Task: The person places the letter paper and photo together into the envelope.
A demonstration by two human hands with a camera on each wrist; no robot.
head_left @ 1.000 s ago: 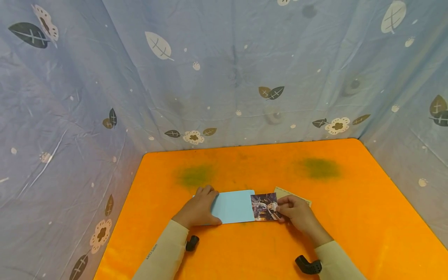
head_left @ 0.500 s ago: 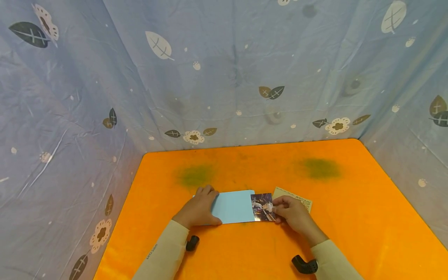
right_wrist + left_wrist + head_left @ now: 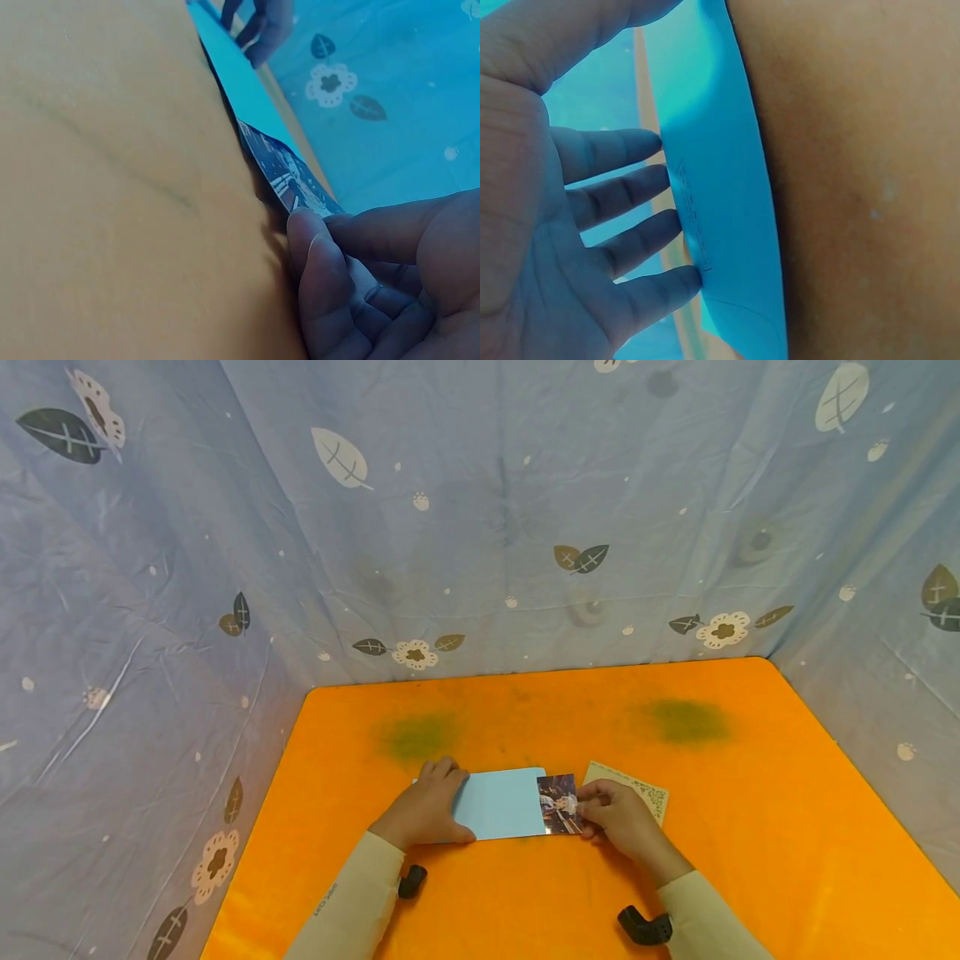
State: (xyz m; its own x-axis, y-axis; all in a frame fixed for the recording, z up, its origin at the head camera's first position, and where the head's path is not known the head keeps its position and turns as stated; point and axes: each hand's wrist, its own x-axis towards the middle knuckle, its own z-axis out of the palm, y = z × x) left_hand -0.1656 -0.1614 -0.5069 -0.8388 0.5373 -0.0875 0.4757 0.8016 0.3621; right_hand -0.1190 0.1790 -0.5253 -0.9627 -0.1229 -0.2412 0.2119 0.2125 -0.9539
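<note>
A light-blue envelope (image 3: 504,803) lies flat on the orange table. My left hand (image 3: 429,804) spans its left part, thumb by the near edge and fingers toward the far edge. In the left wrist view, fairly straight fingers (image 3: 619,200) rest with their tips on the blue paper. A dark, glossy picture card (image 3: 558,804) sticks out of the envelope's right end; its left part is hidden inside. My right hand (image 3: 618,820) pinches the card's right edge between thumb and fingers, also visible in the right wrist view. A beige card (image 3: 651,797) with a patterned border lies partly under that hand.
The orange tabletop (image 3: 517,902) has two greenish stains toward its far side. A pale blue curtain (image 3: 480,527) with leaf and flower prints encloses the back and sides. Black curved pieces (image 3: 647,927) sit at both wrists.
My right hand has moved left, sliding the picture card further into the envelope, so less of it shows. More of the beige card is uncovered. The left hand stays in place.
</note>
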